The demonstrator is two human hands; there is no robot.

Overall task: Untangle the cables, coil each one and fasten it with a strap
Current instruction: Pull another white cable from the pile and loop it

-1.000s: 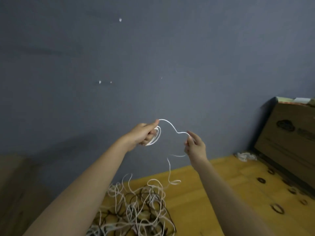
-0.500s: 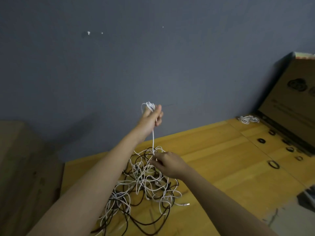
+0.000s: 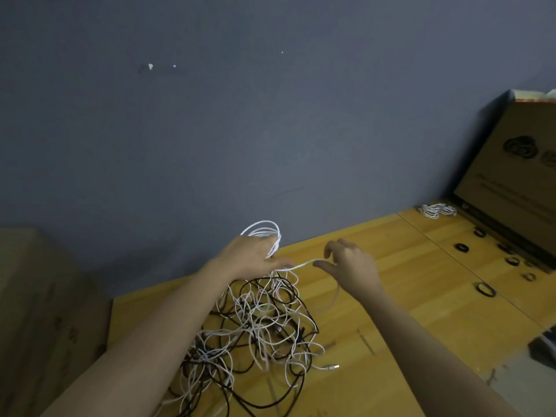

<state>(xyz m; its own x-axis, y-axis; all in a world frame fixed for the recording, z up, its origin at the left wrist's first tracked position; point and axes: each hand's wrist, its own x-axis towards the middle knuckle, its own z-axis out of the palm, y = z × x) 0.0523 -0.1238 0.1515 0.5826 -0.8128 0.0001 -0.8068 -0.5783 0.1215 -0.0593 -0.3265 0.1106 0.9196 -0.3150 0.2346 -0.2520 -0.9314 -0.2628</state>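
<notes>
My left hand (image 3: pixel 251 255) grips a small coil of white cable (image 3: pixel 264 231) whose loops stick up above its fingers. From that hand a white strand (image 3: pixel 298 266) runs right to my right hand (image 3: pixel 349 263), which pinches it between thumb and forefinger, the other fingers raised. Below both hands a tangled pile of white and black cables (image 3: pixel 258 329) lies on the wooden table (image 3: pixel 391 296). A white plug end (image 3: pixel 332 367) sticks out at the pile's right. Several black strap rings (image 3: pixel 484 288) lie on the table at the right.
A coiled white cable (image 3: pixel 436 210) lies at the table's far right, beside a cardboard box (image 3: pixel 511 182). A grey wall stands behind the table. Another cardboard box (image 3: pixel 39 311) is at the left. Grey floor shows past the table's right front edge.
My left hand has come down from its raised position towards the pile, still with the coil. My right hand rose off the pile and moved right, drawing a white strand sideways.
</notes>
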